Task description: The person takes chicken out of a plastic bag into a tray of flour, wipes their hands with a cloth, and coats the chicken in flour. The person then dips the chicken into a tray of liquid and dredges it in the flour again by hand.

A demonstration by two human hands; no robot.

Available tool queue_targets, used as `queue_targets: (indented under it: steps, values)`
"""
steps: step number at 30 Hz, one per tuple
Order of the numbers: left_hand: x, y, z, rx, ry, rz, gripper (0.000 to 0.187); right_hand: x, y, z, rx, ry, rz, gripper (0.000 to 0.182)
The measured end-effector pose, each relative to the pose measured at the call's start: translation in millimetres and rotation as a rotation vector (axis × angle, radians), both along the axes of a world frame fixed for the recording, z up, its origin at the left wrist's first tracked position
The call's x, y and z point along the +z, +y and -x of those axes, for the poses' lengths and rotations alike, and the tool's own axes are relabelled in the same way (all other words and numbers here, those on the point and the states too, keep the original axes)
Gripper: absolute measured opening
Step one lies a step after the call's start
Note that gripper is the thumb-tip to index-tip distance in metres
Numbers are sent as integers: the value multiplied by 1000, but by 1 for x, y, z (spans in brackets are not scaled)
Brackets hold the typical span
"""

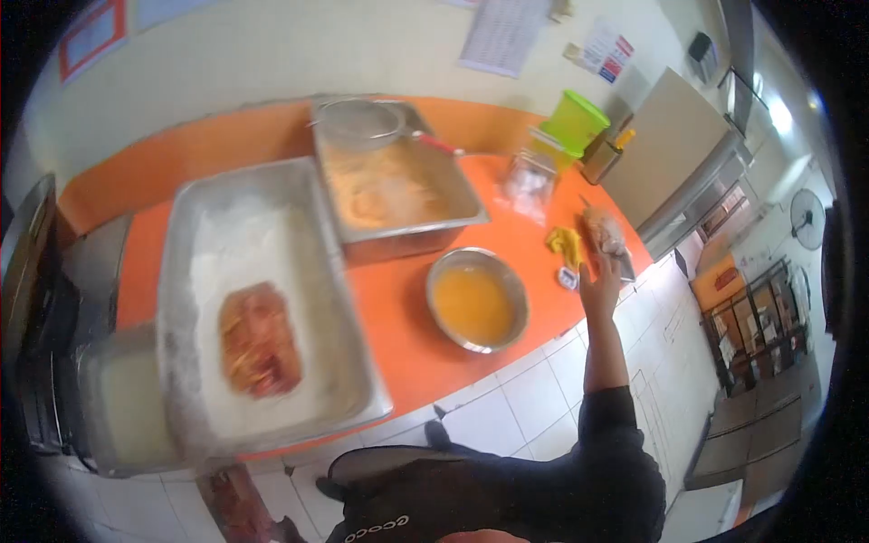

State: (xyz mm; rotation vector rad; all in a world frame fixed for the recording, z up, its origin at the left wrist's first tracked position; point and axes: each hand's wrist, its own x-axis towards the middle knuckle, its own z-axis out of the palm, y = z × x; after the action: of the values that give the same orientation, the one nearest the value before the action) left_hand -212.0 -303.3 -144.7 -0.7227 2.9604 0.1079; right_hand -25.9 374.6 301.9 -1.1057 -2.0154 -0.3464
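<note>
My right hand (600,288) reaches out to the right side of the orange table, its fingers apart. The fingertips are at the near end of a clear bag with pale brown contents (605,231); whether they touch it is unclear. Just left of the hand lie a yellow cloth-like item (566,244) and a small white device (568,278). Farther left stands a metal bowl of orange-yellow liquid (472,299). My left hand is out of view.
A piece of red meat (261,339) lies on white powder in a large metal tray (172,299). Behind the bowl, another metal pan (398,237) holds orange-tinted powder, with a sieve (362,124) on it. A green container (576,122) stands at the back right.
</note>
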Motion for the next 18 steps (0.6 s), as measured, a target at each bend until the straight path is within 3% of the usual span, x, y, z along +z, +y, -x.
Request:
queue_targets:
  steps: [2, 4, 5, 7, 10, 11, 14, 15, 16, 18]
  values:
    - [29, 50, 2, -263, 247, -164, 32, -38, 78, -50, -109, 4, 13, 35]
    - [58, 96, -5, -512, 388, -285, 31, -91, 167, -93, -65, -28, 149, 33]
    - [72, 122, -12, -520, 407, -279, 31, -110, 199, -100, -84, -9, 215, 33]
    - [102, 166, -34, -753, 436, -420, 29, -139, 244, -105, -113, 15, 361, 34]
    - [145, 235, -72, -941, 377, -554, 27, -142, 284, -84, -322, -10, 505, 44]
    - [164, 262, -82, -988, 344, -611, 26, -139, 289, -73, -485, -63, 434, 45]
    - [261, 356, -106, -1181, 226, -867, 25, -179, 357, -80, -247, -172, 687, 39]
    - [276, 372, -112, -1224, 213, -854, 18, -136, 335, -68, -252, 8, 738, 34]
    - [290, 389, -114, -1258, 222, -900, 19, -135, 347, -68, -121, -34, 576, 33]
    - [314, 422, -117, -1296, 218, -991, 20, -111, 338, -68, 14, 153, 490, 34]
